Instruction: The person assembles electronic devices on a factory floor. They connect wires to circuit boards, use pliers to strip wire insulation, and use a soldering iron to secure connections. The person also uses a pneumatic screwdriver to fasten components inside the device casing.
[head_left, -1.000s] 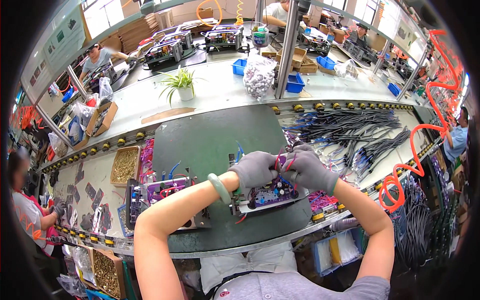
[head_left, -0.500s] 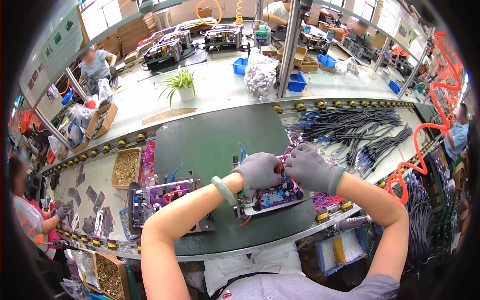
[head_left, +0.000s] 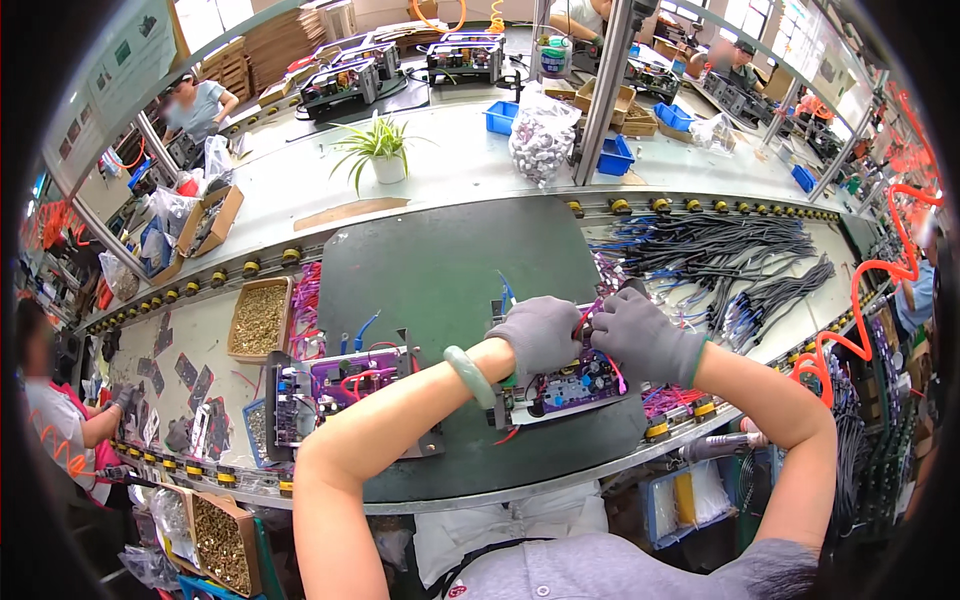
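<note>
Working at a red wire (head_left: 583, 321) with left hand (head_left: 543, 335) and right hand (head_left: 646, 337) (fingertips hidden; cannot tell the grip) over the purple circuit board (head_left: 572, 392), near the view's five o'clock. Seemingly being mid-wiring: showing a loose-looking pink lead (head_left: 621, 380) and leaving another unit (head_left: 325, 382) at eight o'clock.

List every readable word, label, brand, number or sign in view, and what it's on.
None that I can quote:
Posted sheet, upper left: pictures visible, print too small.
Label on the hanging tub, top: marks present, too blurred.
Red emblem on the grey shirt: too small.
Purple circuit board being worked on: any markings too small.
</note>
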